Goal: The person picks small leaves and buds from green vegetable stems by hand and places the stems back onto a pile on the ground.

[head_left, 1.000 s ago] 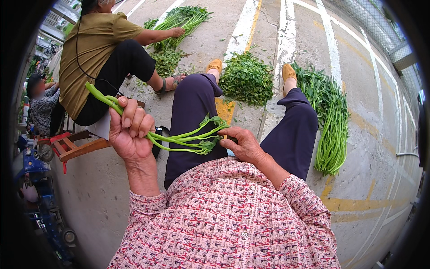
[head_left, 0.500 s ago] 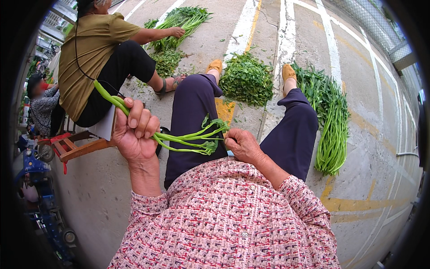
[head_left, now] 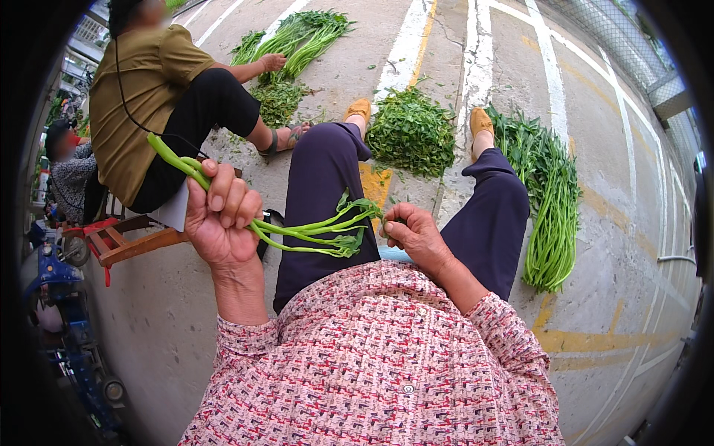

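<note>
My left hand [head_left: 227, 215] is closed around a small bunch of water spinach stems [head_left: 305, 229]. Their thick ends stick up past the thumb, and the thinner ends reach right, across my lap, with a few leaves left at the tips. At those tips my right hand [head_left: 415, 236] has thumb and forefinger pinched together on a bit of green leaf [head_left: 382, 218], mostly covered by the fingers. Between my feet lies a pile of loose leaves [head_left: 410, 132]. Long stems in a leafy heap [head_left: 550, 215] rest on the ground beside my right leg.
On the left a person in an olive shirt [head_left: 141, 111] sits by a wooden stool [head_left: 126, 241], one hand at another heap of greens [head_left: 312, 41]. A smaller leaf pile [head_left: 279, 102] lies near that person's foot. A blue motorbike [head_left: 63, 297] stands at the far left.
My right hand has shifted slightly right, its fingers now showing more at the leaf tips. My left hand barely moved. The neighbouring person's body and hand moved left.
</note>
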The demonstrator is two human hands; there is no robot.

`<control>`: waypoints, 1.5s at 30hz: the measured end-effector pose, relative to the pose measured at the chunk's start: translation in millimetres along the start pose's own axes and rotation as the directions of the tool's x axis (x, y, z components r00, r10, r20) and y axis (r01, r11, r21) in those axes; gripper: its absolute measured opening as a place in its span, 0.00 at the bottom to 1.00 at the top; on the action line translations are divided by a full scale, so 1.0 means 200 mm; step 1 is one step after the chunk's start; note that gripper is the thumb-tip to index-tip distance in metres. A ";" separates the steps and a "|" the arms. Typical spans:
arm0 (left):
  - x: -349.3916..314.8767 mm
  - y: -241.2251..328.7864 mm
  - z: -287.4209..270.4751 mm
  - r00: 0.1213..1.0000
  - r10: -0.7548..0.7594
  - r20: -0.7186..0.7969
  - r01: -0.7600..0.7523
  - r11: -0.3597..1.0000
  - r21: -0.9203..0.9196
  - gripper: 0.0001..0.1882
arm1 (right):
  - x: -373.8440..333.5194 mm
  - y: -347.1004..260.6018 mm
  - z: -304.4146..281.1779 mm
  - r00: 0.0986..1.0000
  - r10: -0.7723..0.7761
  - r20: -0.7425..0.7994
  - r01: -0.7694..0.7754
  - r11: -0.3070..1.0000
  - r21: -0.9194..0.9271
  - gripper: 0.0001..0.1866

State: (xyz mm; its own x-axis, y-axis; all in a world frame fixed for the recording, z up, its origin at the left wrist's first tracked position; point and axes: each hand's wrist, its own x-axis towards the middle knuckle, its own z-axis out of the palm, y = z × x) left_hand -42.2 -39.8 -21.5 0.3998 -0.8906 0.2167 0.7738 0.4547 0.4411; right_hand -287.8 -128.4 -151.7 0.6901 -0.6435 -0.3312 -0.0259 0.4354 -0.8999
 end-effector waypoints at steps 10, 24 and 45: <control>0.00 -0.03 0.01 0.999 -0.044 0.000 0.044 0.998 0.049 0.13 | 0.03 0.03 0.04 0.971 -0.206 0.124 0.234 0.928 -0.288 0.11; -0.03 -0.06 0.02 0.998 -0.056 -0.004 0.056 0.993 0.103 0.12 | 0.01 0.01 0.05 0.984 -0.117 0.138 0.168 0.875 -0.455 0.11; -0.02 -0.07 0.04 0.998 -0.063 0.014 0.061 0.994 0.096 0.12 | -0.02 -0.02 0.01 0.991 0.086 0.100 -0.095 0.992 0.084 0.06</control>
State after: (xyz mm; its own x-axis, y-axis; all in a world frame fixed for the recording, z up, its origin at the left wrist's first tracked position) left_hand -58.9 -42.2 -22.2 0.3436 -0.9174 0.2007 0.7461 0.3964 0.5350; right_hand -288.4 -126.5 -145.4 0.7543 -0.5373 -0.3772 -0.0301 0.5457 -0.8374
